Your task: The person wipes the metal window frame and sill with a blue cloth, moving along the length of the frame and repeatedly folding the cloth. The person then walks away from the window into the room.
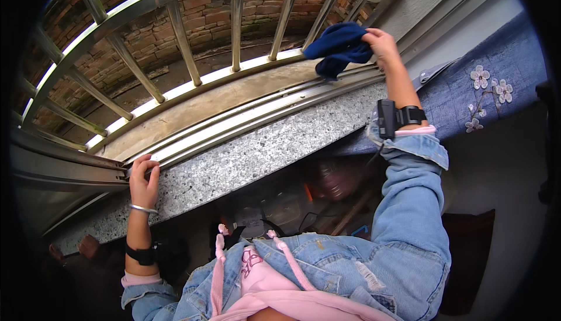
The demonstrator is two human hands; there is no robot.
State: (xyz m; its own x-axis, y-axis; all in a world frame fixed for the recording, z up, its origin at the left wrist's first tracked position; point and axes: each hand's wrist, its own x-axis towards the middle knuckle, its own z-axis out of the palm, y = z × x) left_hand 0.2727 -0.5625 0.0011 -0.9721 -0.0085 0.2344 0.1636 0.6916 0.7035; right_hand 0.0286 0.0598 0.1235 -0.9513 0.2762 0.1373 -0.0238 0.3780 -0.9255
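Note:
My right hand pinches a dark blue cloth at its right end. The cloth hangs bunched above the right part of the window's metal track, near the railing. My left hand is at the left end of the track, beside the sliding window frame. Its fingers are bent, with the thumb apart from them, and nothing shows in its grasp. Whether the fingertips press on the track, I cannot tell for sure. A speckled grey stone sill runs between my two hands.
Metal railing bars stand outside the track, with a brick wall beyond. On the right hangs a blue curtain with white flowers. Below the sill lie a clear plastic container and other dim items. A strapped black device sits on my right wrist.

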